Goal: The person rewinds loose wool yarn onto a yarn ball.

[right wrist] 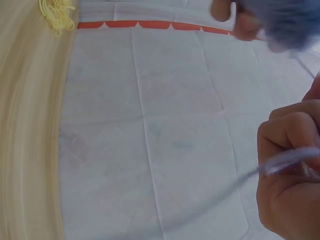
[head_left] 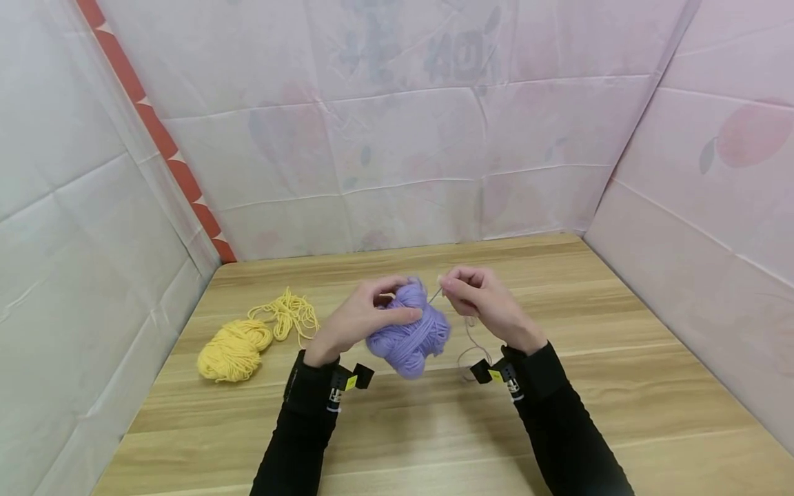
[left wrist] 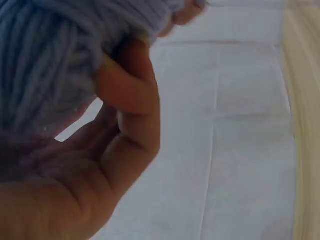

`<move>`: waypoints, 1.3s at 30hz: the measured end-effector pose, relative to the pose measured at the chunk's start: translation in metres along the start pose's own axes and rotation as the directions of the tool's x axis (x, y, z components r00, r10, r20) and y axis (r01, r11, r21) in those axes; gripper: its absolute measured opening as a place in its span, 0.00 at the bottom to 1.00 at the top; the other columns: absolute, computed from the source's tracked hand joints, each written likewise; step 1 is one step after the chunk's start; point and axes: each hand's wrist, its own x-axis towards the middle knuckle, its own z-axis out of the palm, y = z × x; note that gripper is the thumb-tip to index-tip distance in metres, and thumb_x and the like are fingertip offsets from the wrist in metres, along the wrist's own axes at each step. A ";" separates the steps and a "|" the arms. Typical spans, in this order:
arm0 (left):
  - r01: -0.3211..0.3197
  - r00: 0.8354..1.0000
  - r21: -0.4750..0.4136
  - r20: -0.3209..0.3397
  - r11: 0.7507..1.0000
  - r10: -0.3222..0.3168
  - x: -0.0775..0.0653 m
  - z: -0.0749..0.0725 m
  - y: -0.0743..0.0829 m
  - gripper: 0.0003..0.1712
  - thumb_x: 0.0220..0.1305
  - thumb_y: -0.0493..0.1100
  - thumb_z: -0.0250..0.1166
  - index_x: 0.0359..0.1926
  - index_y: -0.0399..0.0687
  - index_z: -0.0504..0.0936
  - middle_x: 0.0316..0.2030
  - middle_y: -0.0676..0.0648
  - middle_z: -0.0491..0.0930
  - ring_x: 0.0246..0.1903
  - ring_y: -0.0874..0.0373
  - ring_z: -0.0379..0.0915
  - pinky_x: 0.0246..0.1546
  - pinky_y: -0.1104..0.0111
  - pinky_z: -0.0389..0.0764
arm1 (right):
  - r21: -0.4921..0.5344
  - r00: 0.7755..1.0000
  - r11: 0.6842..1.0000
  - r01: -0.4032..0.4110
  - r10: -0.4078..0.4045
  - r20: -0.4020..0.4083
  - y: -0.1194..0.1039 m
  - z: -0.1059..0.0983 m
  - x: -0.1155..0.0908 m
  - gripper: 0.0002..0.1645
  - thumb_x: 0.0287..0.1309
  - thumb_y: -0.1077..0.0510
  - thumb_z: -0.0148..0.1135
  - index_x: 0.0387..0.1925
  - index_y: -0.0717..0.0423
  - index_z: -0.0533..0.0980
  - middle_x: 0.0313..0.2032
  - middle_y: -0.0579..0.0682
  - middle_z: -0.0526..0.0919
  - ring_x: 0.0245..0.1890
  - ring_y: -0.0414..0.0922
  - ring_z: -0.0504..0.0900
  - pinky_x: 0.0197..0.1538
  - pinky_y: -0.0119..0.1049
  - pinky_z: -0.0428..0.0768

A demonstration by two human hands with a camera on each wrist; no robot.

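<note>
A ball of purple yarn is held above the table by my left hand, the thumb across its front and the fingers behind its top. In the left wrist view, curled fingers press into the strands of the yarn ball. To the right, my right hand pinches a purple strand that runs taut from the ball. The strand's loose length hangs below that hand in a loop. From the right wrist, the strand trails out of the curled right hand.
On the left of the wooden table lies a yellow yarn ball, with a loose tangle of yellow yarn beside it. Pale printed sheets wall the table at the back and both sides.
</note>
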 end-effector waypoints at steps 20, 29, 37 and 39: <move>0.009 0.869 0.067 -0.494 0.998 0.025 0.009 0.000 -0.009 0.29 0.59 0.51 0.68 0.57 0.45 0.70 0.48 0.42 0.75 0.41 0.48 0.81 0.39 0.61 0.85 | -0.144 0.998 0.988 0.061 -0.063 -0.011 -0.017 0.021 -0.007 0.13 0.67 0.59 0.56 0.42 0.66 0.79 0.15 0.45 0.55 0.16 0.43 0.53 0.21 0.36 0.52; -0.131 0.804 -0.171 -0.595 0.976 0.003 0.011 -0.005 -0.009 0.26 0.61 0.44 0.67 0.53 0.37 0.65 0.51 0.40 0.71 0.48 0.45 0.77 0.45 0.58 0.84 | -0.260 1.000 0.966 0.015 -0.015 0.003 -0.020 0.030 -0.011 0.12 0.65 0.56 0.59 0.41 0.60 0.82 0.18 0.42 0.62 0.18 0.41 0.59 0.20 0.34 0.58; -0.288 0.800 -0.394 -0.600 0.873 -0.007 0.008 -0.008 -0.005 0.16 0.66 0.42 0.62 0.49 0.44 0.66 0.44 0.45 0.73 0.41 0.56 0.77 0.38 0.68 0.84 | -0.303 0.998 0.953 0.018 -0.001 0.058 -0.017 0.033 -0.010 0.10 0.64 0.58 0.60 0.41 0.56 0.83 0.29 0.41 0.80 0.26 0.37 0.67 0.28 0.30 0.68; -0.319 0.812 -0.443 -0.584 0.838 0.001 0.006 -0.007 -0.003 0.13 0.67 0.41 0.60 0.47 0.46 0.66 0.44 0.46 0.74 0.41 0.58 0.78 0.39 0.69 0.83 | -0.300 0.998 0.954 0.016 0.005 0.069 -0.015 0.033 -0.009 0.10 0.64 0.57 0.60 0.41 0.58 0.83 0.31 0.41 0.82 0.26 0.36 0.66 0.29 0.29 0.67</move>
